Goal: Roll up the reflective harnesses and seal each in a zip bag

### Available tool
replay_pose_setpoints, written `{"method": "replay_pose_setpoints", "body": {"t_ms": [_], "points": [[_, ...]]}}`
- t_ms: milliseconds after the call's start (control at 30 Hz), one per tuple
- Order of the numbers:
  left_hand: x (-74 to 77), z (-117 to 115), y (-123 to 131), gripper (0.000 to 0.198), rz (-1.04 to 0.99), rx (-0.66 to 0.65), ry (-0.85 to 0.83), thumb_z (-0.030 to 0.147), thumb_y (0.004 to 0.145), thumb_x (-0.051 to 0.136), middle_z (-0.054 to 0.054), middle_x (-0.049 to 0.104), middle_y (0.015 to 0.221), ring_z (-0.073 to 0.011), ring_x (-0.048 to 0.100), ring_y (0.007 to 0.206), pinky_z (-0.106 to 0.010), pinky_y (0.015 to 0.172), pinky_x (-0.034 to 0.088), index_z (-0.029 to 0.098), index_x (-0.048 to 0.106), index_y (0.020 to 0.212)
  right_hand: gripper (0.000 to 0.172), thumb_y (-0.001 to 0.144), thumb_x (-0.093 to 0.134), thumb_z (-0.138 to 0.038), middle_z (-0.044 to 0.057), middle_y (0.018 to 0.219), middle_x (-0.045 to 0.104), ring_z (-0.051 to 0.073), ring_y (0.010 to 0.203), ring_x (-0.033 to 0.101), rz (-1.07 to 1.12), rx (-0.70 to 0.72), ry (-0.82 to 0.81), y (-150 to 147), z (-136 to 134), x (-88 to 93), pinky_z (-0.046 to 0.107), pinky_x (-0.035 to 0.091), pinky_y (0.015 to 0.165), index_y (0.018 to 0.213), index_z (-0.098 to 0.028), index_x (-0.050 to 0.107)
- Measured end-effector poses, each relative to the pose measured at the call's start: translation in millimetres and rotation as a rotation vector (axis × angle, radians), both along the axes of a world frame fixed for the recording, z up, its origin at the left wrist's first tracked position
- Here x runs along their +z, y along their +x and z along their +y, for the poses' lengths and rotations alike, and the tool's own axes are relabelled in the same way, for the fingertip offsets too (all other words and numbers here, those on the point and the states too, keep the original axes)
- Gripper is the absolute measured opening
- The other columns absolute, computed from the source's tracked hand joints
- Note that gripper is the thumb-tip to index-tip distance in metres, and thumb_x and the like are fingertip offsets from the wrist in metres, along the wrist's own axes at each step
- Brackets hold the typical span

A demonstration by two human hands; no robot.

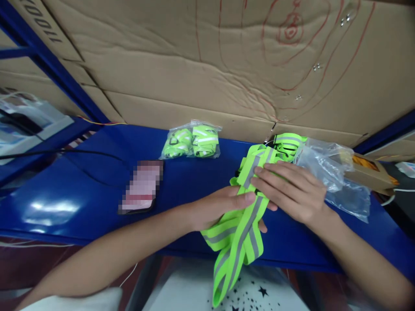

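Head view: a neon-green reflective strap is held over the near edge of the blue table, its loose end hanging below. It is clasped by the left hand, thumb on top. The right hand is laid on it with fingers outstretched; whether it grips cannot be told. A clear plastic bag lies just beyond, and bagged straps and a phone lie further left.

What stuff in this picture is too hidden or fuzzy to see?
Flat thing on the blue table: head view, blurred into squares.
Left hand fingers: head view, mostly under the reflective strap.
Right hand thumb: head view, hidden beneath the palm.
Box: head view, partly behind the plastic bag.
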State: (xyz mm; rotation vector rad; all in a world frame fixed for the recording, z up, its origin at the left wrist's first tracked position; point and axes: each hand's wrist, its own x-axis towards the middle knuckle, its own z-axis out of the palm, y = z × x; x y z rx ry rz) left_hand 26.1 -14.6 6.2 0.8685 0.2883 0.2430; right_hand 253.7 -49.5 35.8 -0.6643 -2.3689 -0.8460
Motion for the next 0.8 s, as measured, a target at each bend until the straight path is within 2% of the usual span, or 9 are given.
{"method": "replay_pose_setpoints", "body": {"t_ms": [67,167,300,500,667,733,800], "points": [[-7.0,-3,1,0.068,0.106,0.108,0.038,0.073,0.074,0.075,-0.011,0.076,0.08,-0.0184,0.072,0.067,-0.027,0.062,0.059,0.009,0.077,0.096,0.029,0.102,0.057,-0.02,0.013,0.127,0.073,0.028,0.118,0.069,0.004,0.003,-0.022,-4,-3,-9.3,0.047,0.056,0.103,0.127,-0.009,0.068],[-13.3,-7,6,0.065,0.226,0.218,0.1,0.072,0.078,0.071,-0.009,0.074,0.073,-0.0167,0.07,0.064,-0.026,0.061,0.058,0.008,0.077,0.088,0.032,0.102,0.057,-0.018,0.017,0.127,0.072,0.03,0.12,0.066,-0.002,-0.02,-0.154,-6,-5,-19.8,0.048,0.054,0.101,0.129,-0.003,0.064],[-17.0,-7,8,0.068,0.251,0.228,0.135,0.074,0.08,0.067,-0.009,0.074,0.073,-0.0183,0.07,0.065,-0.029,0.065,0.057,0.008,0.077,0.092,0.035,0.099,0.059,-0.012,0.017,0.131,0.069,0.03,0.123,0.063,0.009,-0.028,-0.244,-6,-6,-28.2,0.049,0.048,0.107,0.133,-0.004,0.061],[-22.9,-4,10,0.065,0.251,0.297,0.278,0.072,0.084,0.064,-0.008,0.074,0.075,-0.0165,0.068,0.066,-0.027,0.069,0.054,0.009,0.078,0.096,0.042,0.098,0.053,-0.005,0.014,0.138,0.066,0.027,0.129,0.059,0.014,-0.14,-0.285,-10,-8,-34.9,0.053,0.032,0.12,0.14,-0.008,0.056],[-26.0,5,9,0.081,0.116,0.276,0.069,0.082,0.084,0.052,-0.013,0.077,0.095,-0.0245,0.072,0.088,-0.037,0.087,0.055,0.009,0.073,0.111,0.042,0.1,0.054,-0.01,0.018,0.133,0.068,0.029,0.13,0.059,0.032,-0.057,-0.214,-8,-10,-35.2,0.054,0.038,0.117,0.142,-0.005,0.055],[-24.1,7,7,0.083,0.146,0.267,0.069,0.084,0.082,0.053,-0.013,0.077,0.092,-0.0244,0.073,0.086,-0.038,0.086,0.056,0.008,0.073,0.109,0.041,0.099,0.058,-0.014,0.019,0.129,0.07,0.029,0.128,0.06,0.058,-0.019,-0.172,-7,-10,-36.0,0.053,0.043,0.115,0.139,-0.004,0.057],[-20.9,6,4,0.081,0.19,0.234,0.113,0.083,0.082,0.054,-0.013,0.077,0.085,-0.0223,0.072,0.076,-0.037,0.081,0.058,0.007,0.074,0.098,0.037,0.098,0.057,-0.013,0.018,0.126,0.072,0.028,0.125,0.062,0.093,0.02,-0.132,-6,-10,-37.4,0.051,0.045,0.113,0.134,-0.005,0.061]]}}
